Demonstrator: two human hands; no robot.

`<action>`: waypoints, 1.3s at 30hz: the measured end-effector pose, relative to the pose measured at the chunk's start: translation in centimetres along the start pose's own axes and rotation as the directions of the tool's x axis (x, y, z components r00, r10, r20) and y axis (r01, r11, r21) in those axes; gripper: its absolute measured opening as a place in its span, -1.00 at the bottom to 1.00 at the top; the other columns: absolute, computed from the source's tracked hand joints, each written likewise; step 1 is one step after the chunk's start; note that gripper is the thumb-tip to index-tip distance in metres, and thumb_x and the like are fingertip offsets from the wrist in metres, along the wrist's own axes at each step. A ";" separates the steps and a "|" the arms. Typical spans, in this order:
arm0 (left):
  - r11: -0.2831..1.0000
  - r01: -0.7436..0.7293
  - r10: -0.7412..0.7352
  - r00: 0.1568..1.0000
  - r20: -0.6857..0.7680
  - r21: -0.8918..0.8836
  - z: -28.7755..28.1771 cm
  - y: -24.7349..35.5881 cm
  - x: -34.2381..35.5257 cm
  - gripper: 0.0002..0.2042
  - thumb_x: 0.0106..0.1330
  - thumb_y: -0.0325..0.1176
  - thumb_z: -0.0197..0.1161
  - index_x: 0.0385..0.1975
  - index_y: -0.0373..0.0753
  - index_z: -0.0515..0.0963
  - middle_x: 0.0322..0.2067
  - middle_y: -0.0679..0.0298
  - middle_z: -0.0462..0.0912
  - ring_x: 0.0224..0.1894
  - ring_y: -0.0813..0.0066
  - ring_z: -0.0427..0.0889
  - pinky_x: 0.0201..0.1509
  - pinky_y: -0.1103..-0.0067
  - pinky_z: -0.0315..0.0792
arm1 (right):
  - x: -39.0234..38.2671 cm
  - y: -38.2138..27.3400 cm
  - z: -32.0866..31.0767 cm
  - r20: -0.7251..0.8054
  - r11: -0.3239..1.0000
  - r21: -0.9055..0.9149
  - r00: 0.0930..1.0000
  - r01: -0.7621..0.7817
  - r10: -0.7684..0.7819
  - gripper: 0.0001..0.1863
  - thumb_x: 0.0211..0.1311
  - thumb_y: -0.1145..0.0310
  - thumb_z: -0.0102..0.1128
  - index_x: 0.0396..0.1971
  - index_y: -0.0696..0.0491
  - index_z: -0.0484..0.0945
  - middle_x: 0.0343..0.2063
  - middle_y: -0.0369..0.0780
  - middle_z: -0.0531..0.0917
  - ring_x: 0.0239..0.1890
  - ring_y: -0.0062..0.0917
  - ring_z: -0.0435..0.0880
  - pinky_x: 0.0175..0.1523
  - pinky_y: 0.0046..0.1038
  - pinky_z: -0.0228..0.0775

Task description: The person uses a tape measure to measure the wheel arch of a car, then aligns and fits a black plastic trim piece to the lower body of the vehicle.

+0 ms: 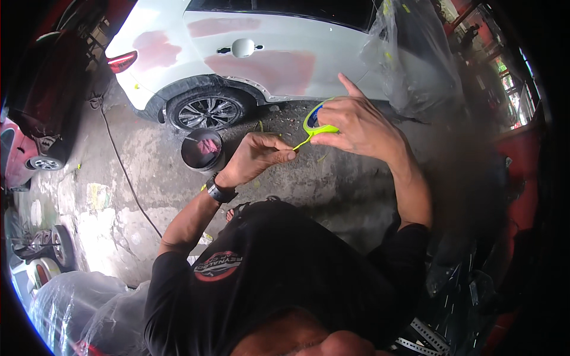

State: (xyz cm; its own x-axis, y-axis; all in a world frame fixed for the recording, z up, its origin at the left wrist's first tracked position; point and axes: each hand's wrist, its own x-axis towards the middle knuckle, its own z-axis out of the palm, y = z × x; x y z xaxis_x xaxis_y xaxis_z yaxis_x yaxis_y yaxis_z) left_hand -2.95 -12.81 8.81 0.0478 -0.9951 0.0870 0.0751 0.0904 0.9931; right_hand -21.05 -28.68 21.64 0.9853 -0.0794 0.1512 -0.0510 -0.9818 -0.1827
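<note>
My right hand (pixel 353 127) grips a roll of fluorescent yellow-green tape (pixel 311 126) with a blue core, its index finger raised away from the roll. A thin, twisted strand of tape (pixel 303 143) runs from the roll down to my left hand (pixel 258 157), which pinches its end between thumb and fingers. Beyond my hands stands a white car (pixel 338 59) with reddish patches (pixel 267 71) on its door and rear panel. Below its rear wheel (pixel 205 113), a bucket (pixel 190 154) holds a pink cloth (pixel 206 146).
Translucent plastic sheeting (pixel 404 71) drapes the car's right part; more (pixel 77 314) lies bottom left. A dark hose (pixel 124 172) crosses the stained concrete floor (pixel 148 196). Other vehicles (pixel 44 107) stand along the left edge. Perforated metal strips (pixel 424 335) show bottom right.
</note>
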 end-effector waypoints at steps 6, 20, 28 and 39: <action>0.985 -0.007 0.030 0.990 -0.135 0.173 0.3 -1.1 0.8 -0.90 0.15 -0.44 0.49 -0.44 -0.30 0.70 -0.48 0.33 0.63 -0.39 0.62 0.55 -0.30 0.60 0.45 | -0.5 1.6 -0.4 0.163 0.993 0.070 0.983 -0.094 0.082 -0.65 0.11 0.12 0.38 -0.48 0.10 0.53 -0.51 -0.21 0.57 -0.28 -0.28 0.63 0.46 0.09 -0.08; 0.803 0.228 -0.012 0.930 -0.368 0.551 -5.1 -5.7 -10.6 -0.83 0.19 -0.29 0.40 -0.43 -0.28 0.65 -0.40 0.14 0.69 -0.36 0.30 0.68 -0.26 0.41 0.51 | 6.0 1.5 15.7 0.330 0.881 0.470 0.935 -0.044 -0.130 -0.70 0.15 0.16 0.33 -0.40 0.13 0.64 -0.44 -0.07 0.67 -0.36 -0.14 0.64 -0.04 -0.24 0.39; 0.875 0.415 -0.164 0.740 -0.652 0.251 -18.4 -6.4 -24.3 -0.78 0.34 -0.28 0.34 -0.24 -0.34 0.69 -0.39 0.26 0.74 -0.32 0.64 0.63 -0.21 0.58 0.52 | 18.2 -2.6 15.7 0.100 0.948 0.317 0.993 0.021 -0.055 -0.75 0.09 0.24 0.37 -0.52 0.13 0.59 -0.62 -0.13 0.58 -0.54 -0.20 0.51 -0.11 -0.23 0.38; 0.841 0.532 -0.191 0.454 -0.870 0.093 -41.7 -0.4 -47.4 -0.82 0.31 -0.34 0.36 -0.28 -0.35 0.70 -0.44 0.29 0.71 -0.37 0.66 0.60 -0.26 0.63 0.47 | 43.5 -16.8 23.5 0.249 0.962 0.262 0.968 -0.080 0.013 -0.80 0.12 0.32 0.25 -0.30 0.10 0.62 -0.51 -0.14 0.64 -0.41 -0.24 0.62 0.28 0.03 0.21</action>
State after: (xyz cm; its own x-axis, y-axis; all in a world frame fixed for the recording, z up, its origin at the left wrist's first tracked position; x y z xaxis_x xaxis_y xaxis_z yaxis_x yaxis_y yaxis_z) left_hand 36.25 36.04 0.96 0.8740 -0.4338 -0.2189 -0.0044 -0.4575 0.8892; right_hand 26.50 -11.59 8.41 0.9941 -0.0467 -0.0979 -0.0854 -0.8928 -0.4424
